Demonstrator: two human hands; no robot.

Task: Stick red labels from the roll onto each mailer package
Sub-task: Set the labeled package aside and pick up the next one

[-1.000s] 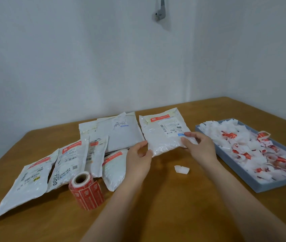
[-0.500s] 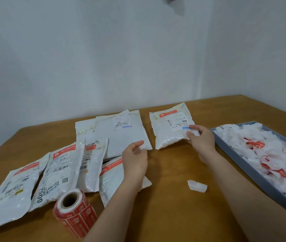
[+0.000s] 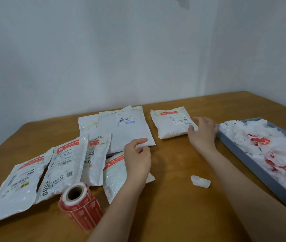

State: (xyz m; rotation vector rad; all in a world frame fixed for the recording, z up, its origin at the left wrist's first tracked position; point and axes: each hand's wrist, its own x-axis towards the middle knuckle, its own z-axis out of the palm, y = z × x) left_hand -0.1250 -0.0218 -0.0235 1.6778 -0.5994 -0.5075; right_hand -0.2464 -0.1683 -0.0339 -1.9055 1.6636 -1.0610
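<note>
**Hands over the mailers, label roll at the near edge**

Left hand [image 3: 137, 159] hovering with fingers loosely curled, nothing gripped, thumb and forefinger close to the near corner of the large grey mailer [image 3: 127, 130]; touching or just above, cannot tell. Right hand [image 3: 202, 132] relaxed and open, fingertips resting at the near right corner of the small white mailer [image 3: 172, 123], thumb against its edge.

Taking the label roll [image 3: 81, 205] as landmark: red, lying on its side on the wooden table [image 3: 170, 206], cardboard core facing up and toward the camera. Just beyond the roll, a mailer with a red strip along its top [image 3: 114, 173], partly under the left forearm. Left of the roll, a row of three overlapping white mailers [image 3: 65, 165], each with a red label at its far end and printed barcodes. Beyond the roll and further back, the large grey mailer lying atop another white one, no red label visible on it. Far beyond and right of the roll, the small white mailer, red label across its far edge. Right of the roll, a crumpled scrap of white backing paper [image 3: 200, 181] alone on the wood. Further right, a grey-blue tray [image 3: 254, 165] heaped with white backing scraps and red bits.
</note>
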